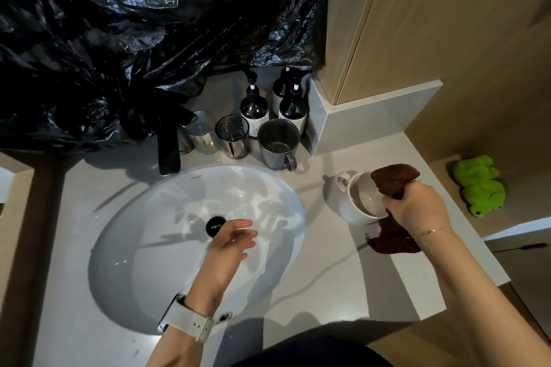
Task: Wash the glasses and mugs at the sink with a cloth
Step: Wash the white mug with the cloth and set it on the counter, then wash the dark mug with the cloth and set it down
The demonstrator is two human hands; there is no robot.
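While the left hand (231, 243) hangs relaxed over the sink (125, 217), the right hand (417, 205) grips a brown cloth (393, 177) against the tilted white mug (354, 199) on the counter (322, 271).

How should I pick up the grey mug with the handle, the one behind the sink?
Probably by its handle. The grey mug stands upright, its handle at the near right, toward the counter's open side. The left hand hangs free over the sink, but the right hand holds the brown cloth. A smoky glass crowds its left.
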